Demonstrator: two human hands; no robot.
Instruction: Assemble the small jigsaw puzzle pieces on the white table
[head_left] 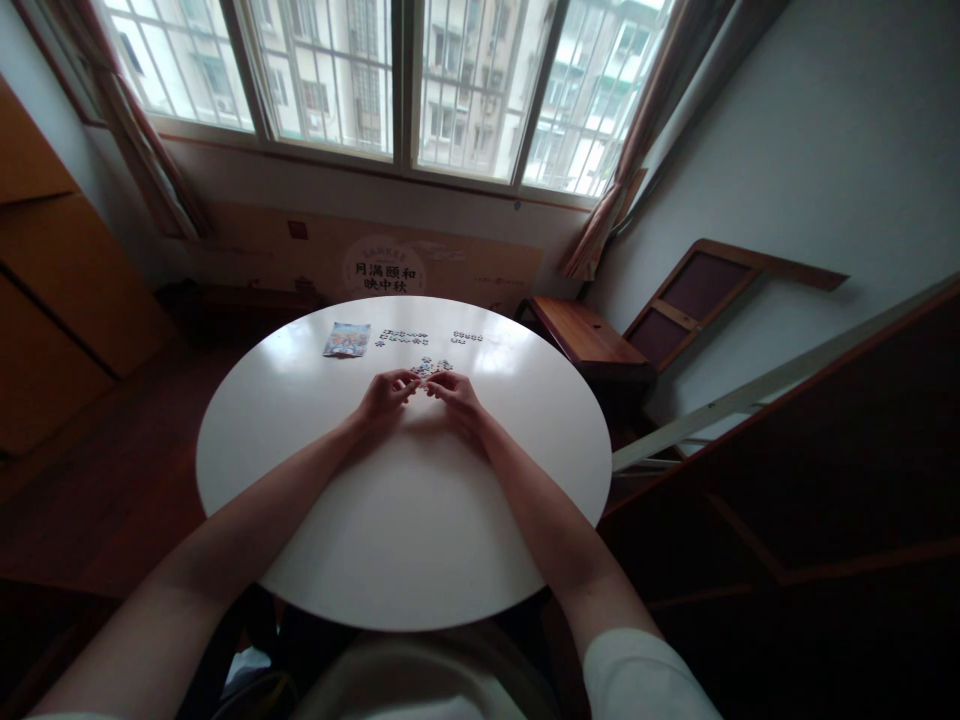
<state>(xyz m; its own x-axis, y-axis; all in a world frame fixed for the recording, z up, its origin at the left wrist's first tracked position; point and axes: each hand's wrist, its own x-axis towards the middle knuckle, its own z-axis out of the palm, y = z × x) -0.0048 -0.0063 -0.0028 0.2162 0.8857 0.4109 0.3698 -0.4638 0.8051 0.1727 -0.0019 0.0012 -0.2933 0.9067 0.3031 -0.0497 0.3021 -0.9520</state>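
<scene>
Your right sleeve lies nearest; your left hand and right hand bunch their fingers at the near edge of the piece pile. Whether they pinch one, I cannot tell. Lift pieces by their edges, clear of the rows beyond the pile.

Between my forearms the round white table is bare back to its near edge, and my left hand and right hand could each slide outward freely. A pile of jigsaw pieces blocks straight ahead; beyond, only a narrow gap parts the left rows from the right group.
</scene>
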